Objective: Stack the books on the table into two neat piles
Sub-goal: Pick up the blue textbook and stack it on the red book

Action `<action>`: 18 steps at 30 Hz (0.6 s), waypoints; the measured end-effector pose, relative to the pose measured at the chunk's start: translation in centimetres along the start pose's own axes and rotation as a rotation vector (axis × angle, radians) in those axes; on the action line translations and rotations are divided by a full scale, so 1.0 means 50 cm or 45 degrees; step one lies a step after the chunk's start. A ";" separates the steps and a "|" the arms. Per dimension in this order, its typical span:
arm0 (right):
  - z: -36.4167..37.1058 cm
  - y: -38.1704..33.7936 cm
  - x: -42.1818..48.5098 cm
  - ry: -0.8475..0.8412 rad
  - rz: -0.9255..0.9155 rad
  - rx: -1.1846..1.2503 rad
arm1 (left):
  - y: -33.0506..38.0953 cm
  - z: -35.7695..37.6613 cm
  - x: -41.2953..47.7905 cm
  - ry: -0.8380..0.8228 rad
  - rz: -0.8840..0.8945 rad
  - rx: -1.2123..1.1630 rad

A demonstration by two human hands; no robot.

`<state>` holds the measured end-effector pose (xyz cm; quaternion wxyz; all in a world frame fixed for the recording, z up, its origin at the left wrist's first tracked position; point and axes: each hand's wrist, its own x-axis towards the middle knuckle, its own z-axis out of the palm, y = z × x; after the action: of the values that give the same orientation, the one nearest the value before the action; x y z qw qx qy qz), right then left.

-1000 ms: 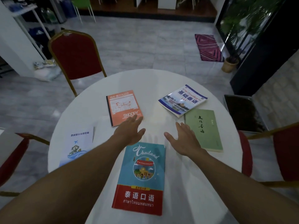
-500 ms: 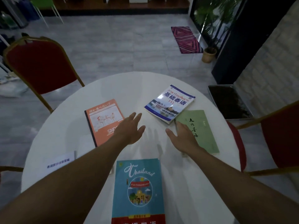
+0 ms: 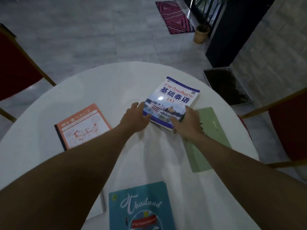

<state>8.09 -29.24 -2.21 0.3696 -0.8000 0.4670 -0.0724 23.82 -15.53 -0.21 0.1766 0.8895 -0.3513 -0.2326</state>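
A moment ago both hovered released over the worktop [image 3: 108,83]; now the left grip [image 3: 136,118] and right grip [image 3: 186,123] have reached forward and are grasping the textbook [image 3: 172,100] by its near corners, thumbs on the cover. It lies between them, with the green book [image 3: 214,130] partly under the right grip. The first pickup looks begun, but nothing is stacked: the orange notebook [image 3: 83,125] lies left of the left grip, the teal book [image 3: 141,208] behind both.
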 end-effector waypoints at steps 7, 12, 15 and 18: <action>0.047 0.004 0.059 -0.022 0.143 -0.118 | -0.009 0.057 0.081 -0.039 -0.162 0.033; 0.054 -0.015 0.075 0.001 0.214 -0.166 | -0.008 0.075 0.103 0.081 -0.306 0.000; 0.047 -0.029 0.075 -0.009 0.224 -0.153 | 0.004 0.071 0.105 0.082 -0.399 0.027; 0.040 -0.032 0.059 -0.017 0.169 -0.080 | 0.008 0.063 0.101 0.036 -0.379 -0.101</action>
<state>11.75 -30.10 -3.27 0.3515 -0.7789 0.5186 -0.0280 25.17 -19.82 -4.08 0.1802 0.9273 -0.2036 -0.2572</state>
